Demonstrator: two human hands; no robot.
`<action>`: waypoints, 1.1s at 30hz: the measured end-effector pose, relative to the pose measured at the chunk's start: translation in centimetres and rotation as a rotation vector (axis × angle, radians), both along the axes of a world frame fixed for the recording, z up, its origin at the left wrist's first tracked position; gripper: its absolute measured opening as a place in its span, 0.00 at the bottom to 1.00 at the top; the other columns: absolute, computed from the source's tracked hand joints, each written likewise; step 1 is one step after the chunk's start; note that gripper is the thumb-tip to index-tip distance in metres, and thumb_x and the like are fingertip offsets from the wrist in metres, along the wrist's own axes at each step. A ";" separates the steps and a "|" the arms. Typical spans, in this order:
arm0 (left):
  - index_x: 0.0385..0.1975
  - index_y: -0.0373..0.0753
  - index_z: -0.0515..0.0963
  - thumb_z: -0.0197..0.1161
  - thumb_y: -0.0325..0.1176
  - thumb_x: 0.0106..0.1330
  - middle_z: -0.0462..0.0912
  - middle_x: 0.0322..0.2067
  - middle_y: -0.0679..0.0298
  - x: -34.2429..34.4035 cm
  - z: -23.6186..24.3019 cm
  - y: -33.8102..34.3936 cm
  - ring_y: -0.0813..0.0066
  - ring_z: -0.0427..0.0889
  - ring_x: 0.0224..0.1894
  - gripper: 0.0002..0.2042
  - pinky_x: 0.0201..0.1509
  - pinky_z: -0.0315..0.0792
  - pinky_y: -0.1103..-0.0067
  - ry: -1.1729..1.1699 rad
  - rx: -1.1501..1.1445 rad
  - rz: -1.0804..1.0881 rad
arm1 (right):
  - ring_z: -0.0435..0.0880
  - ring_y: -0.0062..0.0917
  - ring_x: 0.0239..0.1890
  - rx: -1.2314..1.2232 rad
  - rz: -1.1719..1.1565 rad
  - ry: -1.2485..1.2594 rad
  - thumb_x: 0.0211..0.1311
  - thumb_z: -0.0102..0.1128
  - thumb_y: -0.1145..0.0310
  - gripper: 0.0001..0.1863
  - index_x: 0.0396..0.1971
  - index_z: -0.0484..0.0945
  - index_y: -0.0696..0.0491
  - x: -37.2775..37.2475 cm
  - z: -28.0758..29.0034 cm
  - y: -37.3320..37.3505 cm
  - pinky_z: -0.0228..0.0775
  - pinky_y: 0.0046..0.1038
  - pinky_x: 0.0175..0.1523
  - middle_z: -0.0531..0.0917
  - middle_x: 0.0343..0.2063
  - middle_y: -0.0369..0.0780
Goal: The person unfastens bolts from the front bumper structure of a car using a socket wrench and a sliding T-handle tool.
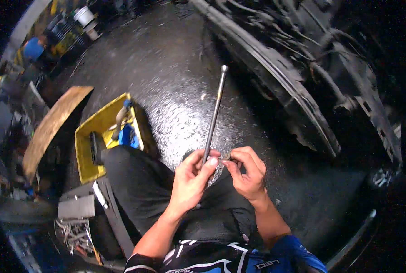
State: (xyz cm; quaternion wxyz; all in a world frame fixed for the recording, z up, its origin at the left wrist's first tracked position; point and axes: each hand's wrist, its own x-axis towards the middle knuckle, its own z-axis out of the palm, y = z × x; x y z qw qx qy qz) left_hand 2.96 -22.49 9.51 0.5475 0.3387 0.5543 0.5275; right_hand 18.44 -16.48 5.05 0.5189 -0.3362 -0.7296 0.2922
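My left hand (192,176) is closed around the lower end of a long metal rod (216,109) with a rounded knob at its top. The rod points up and away, leaning slightly right. Close beside it, my right hand (247,175) pinches a small metal piece (226,155) between thumb and fingertips. That piece looks greyish and roundish; its exact kind is too small to make out. The fingertips of both hands nearly meet over my lap, and the rod's bottom end is hidden in my left hand.
A yellow crate (87,150) with tools and blue items stands left of my knee. Below it lies a tray of metal tools (78,236). A curved wooden board (53,127) is farther left. Dark vehicle parts (280,75) fill the right side. A white bucket (84,16) stands far left.
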 end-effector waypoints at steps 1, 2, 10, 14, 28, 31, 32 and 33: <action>0.48 0.33 0.78 0.62 0.32 0.72 0.79 0.28 0.73 -0.8 0.1 -0.2 0.92 0.70 0.29 0.11 0.30 0.63 0.89 -0.050 0.017 0.041 | 0.83 0.36 0.31 0.053 0.039 -0.070 0.52 0.72 0.76 0.11 0.34 0.78 0.59 -1.1 0.1 0.3 0.76 0.33 0.36 0.82 0.31 0.44; 0.47 0.33 0.79 0.63 0.33 0.71 0.81 0.31 0.71 -1.4 -0.5 -0.5 0.88 0.74 0.31 0.11 0.34 0.67 0.87 -0.032 0.064 0.090 | 0.84 0.38 0.31 0.109 0.073 -0.139 0.53 0.71 0.76 0.10 0.34 0.78 0.59 -2.1 0.1 0.4 0.77 0.35 0.36 0.82 0.31 0.44; 0.42 0.33 0.81 0.66 0.38 0.68 0.83 0.37 0.68 -6.8 -4.2 -1.9 0.83 0.78 0.40 0.13 0.47 0.72 0.84 -0.046 0.051 0.142 | 0.81 0.40 0.45 0.317 0.105 -0.487 0.50 0.71 0.75 0.16 0.41 0.82 0.56 -4.7 1.7 1.3 0.74 0.36 0.50 0.83 0.42 0.45; 0.41 0.33 0.82 0.66 0.36 0.68 0.84 0.35 0.67 -14.0 -3.7 -3.7 0.84 0.78 0.38 0.11 0.44 0.72 0.81 0.198 0.113 0.436 | 0.81 0.34 0.48 0.521 -0.590 -0.441 0.67 0.61 0.74 0.11 0.47 0.82 0.59 2.8 3.8 6.2 0.71 0.34 0.57 0.84 0.45 0.43; 0.45 0.48 0.86 0.67 0.46 0.60 0.87 0.39 0.49 -43.3 -28.3 2.0 0.52 0.86 0.46 0.16 0.51 0.76 0.64 0.862 -0.569 0.687 | 0.83 0.35 0.42 0.657 -1.026 -0.778 0.68 0.63 0.66 0.10 0.41 0.84 0.58 14.1 1.9 11.9 0.74 0.34 0.50 0.86 0.40 0.43; 0.55 0.51 0.81 0.66 0.47 0.62 0.86 0.42 0.50 -43.5 -28.8 3.3 0.52 0.85 0.48 0.21 0.54 0.76 0.65 0.915 -0.516 0.756 | 0.83 0.35 0.41 0.638 -1.050 -0.790 0.68 0.63 0.66 0.11 0.41 0.84 0.58 14.3 2.1 11.9 0.75 0.34 0.50 0.86 0.39 0.43; 0.55 0.50 0.81 0.65 0.47 0.63 0.87 0.42 0.50 -43.0 -28.2 4.0 0.52 0.85 0.48 0.21 0.54 0.76 0.65 0.865 -0.485 0.775 | 0.83 0.35 0.41 0.644 -1.051 -0.795 0.68 0.63 0.66 0.11 0.41 0.84 0.58 14.5 2.4 11.7 0.75 0.35 0.50 0.86 0.39 0.43; 0.55 0.49 0.81 0.65 0.46 0.64 0.87 0.41 0.50 -42.7 -27.3 4.2 0.53 0.85 0.47 0.21 0.54 0.76 0.66 0.821 -0.458 0.799 | 0.83 0.35 0.41 0.645 -1.054 -0.806 0.68 0.63 0.66 0.11 0.41 0.84 0.58 14.5 2.8 11.6 0.75 0.35 0.50 0.86 0.39 0.43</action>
